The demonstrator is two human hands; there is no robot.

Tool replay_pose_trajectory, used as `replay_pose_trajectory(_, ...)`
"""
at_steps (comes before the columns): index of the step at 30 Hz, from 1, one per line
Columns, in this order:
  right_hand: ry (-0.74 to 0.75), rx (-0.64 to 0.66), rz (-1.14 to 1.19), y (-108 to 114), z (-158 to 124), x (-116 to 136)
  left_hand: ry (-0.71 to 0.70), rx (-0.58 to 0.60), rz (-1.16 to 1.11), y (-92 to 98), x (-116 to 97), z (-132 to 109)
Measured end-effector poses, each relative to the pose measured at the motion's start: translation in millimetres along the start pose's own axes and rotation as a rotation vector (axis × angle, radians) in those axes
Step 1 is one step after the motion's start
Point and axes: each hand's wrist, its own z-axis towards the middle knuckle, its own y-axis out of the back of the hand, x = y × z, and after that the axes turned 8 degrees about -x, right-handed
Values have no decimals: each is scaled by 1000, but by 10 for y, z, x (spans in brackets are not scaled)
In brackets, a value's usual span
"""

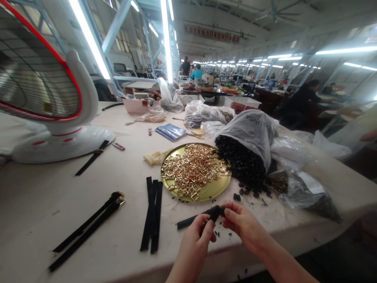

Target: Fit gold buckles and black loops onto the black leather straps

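My left hand (196,239) and my right hand (241,224) meet near the table's front edge, both pinched on the end of a black strap (191,220) that trails left across the table. Just beyond them stands a round gold tray (210,192) heaped with several gold metal buckles (193,168). To its right a grey plastic bag (253,129) spills small black pieces (244,165) onto the table. Several loose black straps (153,214) lie left of my hands, and two straps with buckles (88,228) lie further left.
A white and red desk fan (55,106) stands at the back left. More plastic bags (206,114), a blue packet (171,131) and a white box (137,104) crowd the far table. Clear bags (306,192) lie at the right edge. People work at distant benches.
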Motion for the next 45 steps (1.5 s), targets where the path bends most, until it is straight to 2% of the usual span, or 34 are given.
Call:
replay_pose_trajectory(4, 68, -46, -9, -7, -110, -45, -41, 7, 90, 25, 13, -113)
replay_pose_trajectory(8, 192, 53, -283, -17, -222, -38, -141, 67, 214, 54, 7, -221)
replay_pose_trajectory(11, 216, 89, -347, -61, -286, -53, -165, 59, 157, 57, -15, -275)
replay_pose_trajectory(15, 250, 9, -329, -111, -354, -121, -67, 102, -52, 40, 20, -307)
replay_pose_trajectory(20, 412, 107, -369, -77, -460, -177, 24, 132, -134, 33, 74, -315)
replay_pose_trajectory(22, 381, 124, -320, -53, -483, -177, 21, 144, -142, 32, 55, -320)
replay_pose_trajectory(26, 141, 134, -266, -37, -456, -148, -10, 151, -131, 34, -8, -311)
replay_pose_trajectory(31, -22, 315, -241, -53, -359, -136, 60, 142, -40, 49, -3, -237)
replay_pose_trajectory(33, -24, 318, -209, -52, -320, -169, 69, 113, -25, 48, 32, -196)
replay_pose_trajectory(36, 58, 185, -247, -39, -270, -224, 50, 59, 49, 39, 98, -134)
replay_pose_trajectory(38, 87, 158, -301, -28, -243, -236, 40, 45, 98, 34, 142, -98)
replay_pose_trajectory(42, 92, 236, -343, 19, -182, -205, 40, 116, 76, 37, 210, -66)
replay_pose_trajectory(45, 149, 143, -410, 78, -129, -179, 103, 192, 12, 60, 218, -85)
